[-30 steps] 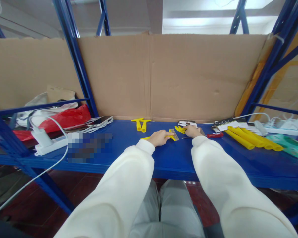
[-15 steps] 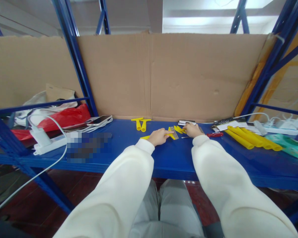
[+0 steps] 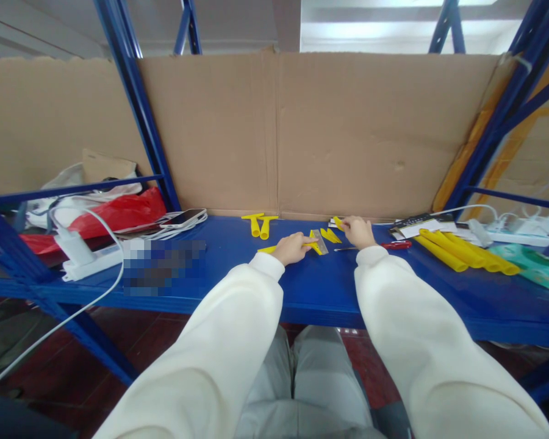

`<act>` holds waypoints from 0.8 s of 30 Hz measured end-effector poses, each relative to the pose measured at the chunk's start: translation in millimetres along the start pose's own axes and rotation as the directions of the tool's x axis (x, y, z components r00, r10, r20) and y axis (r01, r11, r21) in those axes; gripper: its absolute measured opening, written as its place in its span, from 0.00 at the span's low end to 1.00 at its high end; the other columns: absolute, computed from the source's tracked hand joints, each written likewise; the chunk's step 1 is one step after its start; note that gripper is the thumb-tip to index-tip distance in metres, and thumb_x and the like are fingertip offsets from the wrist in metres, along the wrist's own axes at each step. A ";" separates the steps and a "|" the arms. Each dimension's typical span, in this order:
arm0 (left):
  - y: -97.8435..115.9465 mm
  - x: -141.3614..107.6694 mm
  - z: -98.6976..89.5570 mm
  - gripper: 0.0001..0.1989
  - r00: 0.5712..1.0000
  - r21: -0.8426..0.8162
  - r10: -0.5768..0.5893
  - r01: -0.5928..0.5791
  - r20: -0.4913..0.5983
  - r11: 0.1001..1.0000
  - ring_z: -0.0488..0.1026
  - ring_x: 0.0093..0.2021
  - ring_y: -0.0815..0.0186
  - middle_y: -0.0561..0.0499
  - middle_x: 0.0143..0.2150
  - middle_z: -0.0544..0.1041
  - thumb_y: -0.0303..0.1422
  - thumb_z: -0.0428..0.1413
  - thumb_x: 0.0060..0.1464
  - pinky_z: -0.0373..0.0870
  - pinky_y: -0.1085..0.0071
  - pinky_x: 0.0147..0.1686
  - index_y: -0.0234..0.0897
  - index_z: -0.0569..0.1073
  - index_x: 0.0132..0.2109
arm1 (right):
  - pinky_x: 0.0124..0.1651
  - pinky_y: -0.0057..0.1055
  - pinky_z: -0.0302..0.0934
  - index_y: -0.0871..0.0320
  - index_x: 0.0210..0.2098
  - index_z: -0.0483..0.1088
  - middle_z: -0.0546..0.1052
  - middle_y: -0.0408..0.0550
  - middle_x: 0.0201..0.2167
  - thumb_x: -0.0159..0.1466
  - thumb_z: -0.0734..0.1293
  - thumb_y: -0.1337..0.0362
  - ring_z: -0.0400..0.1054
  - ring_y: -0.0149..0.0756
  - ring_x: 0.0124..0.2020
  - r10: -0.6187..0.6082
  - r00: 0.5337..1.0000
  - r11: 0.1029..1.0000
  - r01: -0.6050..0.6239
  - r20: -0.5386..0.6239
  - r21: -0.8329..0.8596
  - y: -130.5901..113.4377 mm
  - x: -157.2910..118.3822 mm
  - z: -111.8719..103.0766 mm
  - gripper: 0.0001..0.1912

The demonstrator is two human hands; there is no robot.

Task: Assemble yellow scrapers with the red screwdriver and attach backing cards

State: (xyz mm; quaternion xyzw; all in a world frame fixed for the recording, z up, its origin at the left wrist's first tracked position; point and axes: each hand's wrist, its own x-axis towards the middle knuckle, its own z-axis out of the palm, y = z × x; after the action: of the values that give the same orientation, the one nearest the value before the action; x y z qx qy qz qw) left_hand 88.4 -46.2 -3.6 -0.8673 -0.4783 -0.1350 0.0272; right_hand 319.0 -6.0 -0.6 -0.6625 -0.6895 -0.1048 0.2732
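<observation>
Now the left hand [image 3: 291, 248] lies on the blue shelf [image 3: 238, 277], its fingers curled down on a thin yellow strip [image 3: 267, 249] that runs under the palm and ends beside a small metal ruler [image 3: 321, 241]. Just to the right, the right hand [image 3: 359, 231] pinches a small yellow piece [image 3: 338, 223] between its fingertips, close to the cardboard wall [image 3: 274, 134] at the shelf's back edge. Two more yellow pieces [image 3: 330, 235] lie between the hands. A red-handled screwdriver [image 3: 396, 245] rests just right of the right wrist. Two short yellow T-shaped pieces [image 3: 260, 224] sit at the back edge, left of the hands. Long yellow tubes [image 3: 462, 253] lie toward the shelf's right end, a phone [image 3: 183, 217] and a white power strip [image 3: 89, 263] toward its left.
</observation>
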 end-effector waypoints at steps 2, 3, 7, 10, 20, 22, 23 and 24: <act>0.2 0.0 0.1 0.21 1.000 -0.004 -0.002 0.002 -0.001 1.000 0.74 0.52 0.60 0.48 0.52 0.74 0.36 0.48 0.65 0.69 0.68 0.52 0.53 0.70 0.63 | 0.48 0.37 0.59 0.58 0.38 0.76 0.80 0.56 0.44 0.65 0.62 0.64 0.70 0.44 0.46 0.036 0.998 0.989 -0.028 -0.059 0.145 -2.7 2.3 -2.5 0.10; 0.4 0.0 0.2 0.21 1.000 -0.005 -0.003 0.003 -0.004 1.000 0.74 0.52 0.60 0.48 0.52 0.74 0.36 0.48 0.65 0.69 0.68 0.52 0.53 0.70 0.63 | 0.45 0.35 0.61 0.58 0.36 0.75 0.80 0.54 0.41 0.65 0.63 0.63 0.71 0.42 0.43 0.060 0.995 0.972 -0.041 -0.075 0.231 -4.8 3.5 -3.6 0.09; 0.9 -0.4 0.1 0.22 1.000 -0.005 -0.003 0.003 -0.013 1.000 0.74 0.52 0.59 0.48 0.52 0.75 0.37 0.48 0.65 0.69 0.68 0.51 0.51 0.69 0.64 | 0.35 0.29 0.61 0.58 0.27 0.70 0.77 0.47 0.27 0.63 0.66 0.60 0.68 0.34 0.30 0.141 0.989 0.808 -0.090 -0.042 0.583 -18.2 4.2 -7.5 0.09; 0.9 -0.3 0.2 0.21 1.000 -0.004 -0.001 0.001 -0.011 1.000 0.74 0.53 0.59 0.48 0.53 0.75 0.37 0.48 0.65 0.69 0.68 0.51 0.51 0.69 0.64 | 0.27 0.26 0.57 0.58 0.23 0.66 0.70 0.42 0.19 0.61 0.69 0.58 0.62 0.29 0.22 0.141 0.979 0.633 -0.201 0.144 0.747 -29.6 -0.7 -11.2 0.14; 0.0 1.0 3.2 0.27 0.999 -0.063 -0.011 0.008 -0.034 0.998 0.70 0.61 0.60 0.46 0.61 0.73 0.33 0.50 0.64 0.66 0.67 0.57 0.43 0.61 0.68 | 0.16 0.22 0.39 0.57 0.20 0.60 0.56 0.33 0.12 0.53 0.76 0.54 0.46 0.21 0.14 -0.016 0.878 0.508 -0.406 0.479 0.760 -47.9 -19.0 -15.7 0.23; -0.1 1.2 3.3 0.27 0.999 -0.080 -0.007 0.004 -0.036 0.997 0.69 0.62 0.60 0.47 0.63 0.72 0.33 0.51 0.63 0.65 0.68 0.58 0.43 0.61 0.68 | 0.16 0.21 0.39 0.57 0.20 0.59 0.55 0.32 0.13 0.52 0.76 0.53 0.46 0.20 0.14 -0.012 0.870 0.539 -0.410 0.493 0.736 -49.9 -21.3 -15.7 0.23; -0.2 1.4 3.4 0.27 0.999 -0.086 -0.005 0.002 -0.038 0.996 0.68 0.62 0.61 0.48 0.63 0.71 0.33 0.51 0.63 0.65 0.68 0.58 0.43 0.62 0.68 | 0.16 0.21 0.40 0.57 0.20 0.60 0.56 0.32 0.13 0.52 0.76 0.53 0.46 0.20 0.14 -0.004 0.866 0.557 -0.413 0.500 0.721 -50.9 -22.2 -15.9 0.23; -0.3 1.7 3.6 0.27 0.999 -0.090 -0.002 -0.001 -0.041 0.996 0.68 0.63 0.61 0.48 0.64 0.71 0.33 0.51 0.63 0.65 0.68 0.58 0.44 0.62 0.68 | 0.16 0.20 0.40 0.57 0.20 0.60 0.56 0.32 0.13 0.52 0.76 0.53 0.47 0.20 0.14 0.006 0.864 0.573 -0.415 0.503 0.706 -51.9 -23.1 -16.2 0.23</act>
State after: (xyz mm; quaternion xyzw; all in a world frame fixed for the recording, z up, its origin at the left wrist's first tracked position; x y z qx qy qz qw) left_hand 89.7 -44.0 -6.6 -0.8646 -0.4713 -0.1743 -0.0021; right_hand 271.8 -39.2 12.2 -0.5548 -0.6187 0.4031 0.3834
